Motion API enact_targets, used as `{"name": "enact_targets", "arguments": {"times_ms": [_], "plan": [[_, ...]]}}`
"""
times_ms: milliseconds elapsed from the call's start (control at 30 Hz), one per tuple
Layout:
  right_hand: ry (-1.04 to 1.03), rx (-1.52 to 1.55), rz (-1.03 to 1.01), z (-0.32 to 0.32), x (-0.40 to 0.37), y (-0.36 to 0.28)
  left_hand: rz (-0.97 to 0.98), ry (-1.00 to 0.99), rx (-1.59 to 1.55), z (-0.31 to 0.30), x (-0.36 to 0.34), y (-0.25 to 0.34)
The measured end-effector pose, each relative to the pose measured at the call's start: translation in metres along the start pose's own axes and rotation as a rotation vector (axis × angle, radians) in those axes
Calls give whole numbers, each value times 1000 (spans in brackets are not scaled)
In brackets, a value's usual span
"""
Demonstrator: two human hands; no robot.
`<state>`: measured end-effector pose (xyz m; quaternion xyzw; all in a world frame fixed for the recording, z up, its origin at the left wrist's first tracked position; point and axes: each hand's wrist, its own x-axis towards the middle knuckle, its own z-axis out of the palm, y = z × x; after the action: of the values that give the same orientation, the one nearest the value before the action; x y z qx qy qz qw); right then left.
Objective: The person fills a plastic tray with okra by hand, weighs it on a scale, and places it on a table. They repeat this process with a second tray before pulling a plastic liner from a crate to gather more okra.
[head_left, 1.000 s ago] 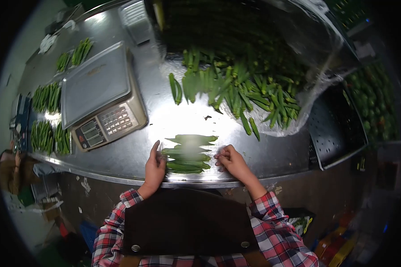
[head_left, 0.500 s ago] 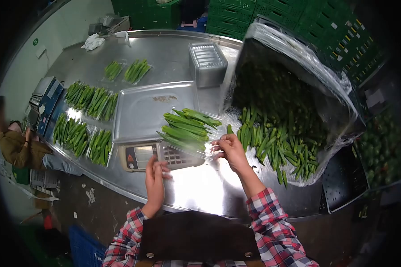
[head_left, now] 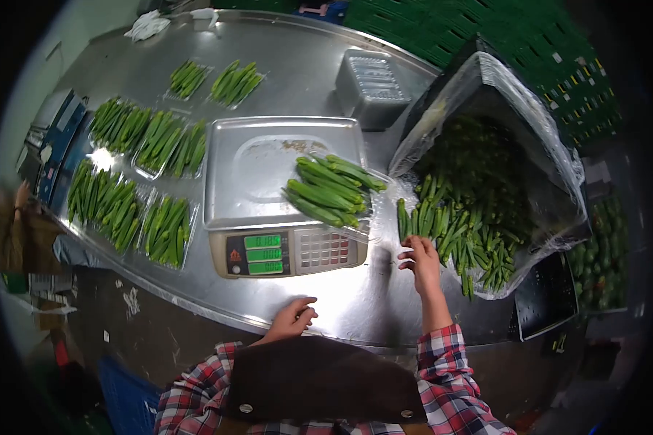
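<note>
A clear tray of okra point(head_left: 330, 190) rests on the right part of the metal scale pan point(head_left: 228, 181). The scale's display point(head_left: 263, 254) is lit green. My left hand point(head_left: 294, 317) is near the table's front edge, below the scale, fingers apart and holding nothing. Beside the loose okra point(head_left: 479, 239) that spills from a plastic-lined black crate point(head_left: 559, 167), my right hand point(head_left: 419, 261) hovers with fingers apart and nothing visible in them.
Packed okra trays point(head_left: 168, 228) lie left of the scale, with two more point(head_left: 236, 83) behind. A stack of empty clear trays point(head_left: 374, 87) stands at the back. Green crates point(head_left: 442, 29) are stacked beyond the table point(head_left: 283, 43). Part of a person point(head_left: 22, 225) shows at far left.
My right hand has let go of the okra tray and moved right toward the loose okra. My left hand has drawn back from the scale. The view has shifted, and the display now shows.
</note>
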<state>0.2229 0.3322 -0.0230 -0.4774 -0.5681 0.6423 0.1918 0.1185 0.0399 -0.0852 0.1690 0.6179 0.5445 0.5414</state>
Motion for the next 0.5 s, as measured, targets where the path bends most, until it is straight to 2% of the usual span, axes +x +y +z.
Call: {"name": "enact_targets", "arguments": {"times_ms": [500], "plan": [[-150, 135, 11, -14, -6, 23, -7, 67, 159, 14, -13, 31]]}}
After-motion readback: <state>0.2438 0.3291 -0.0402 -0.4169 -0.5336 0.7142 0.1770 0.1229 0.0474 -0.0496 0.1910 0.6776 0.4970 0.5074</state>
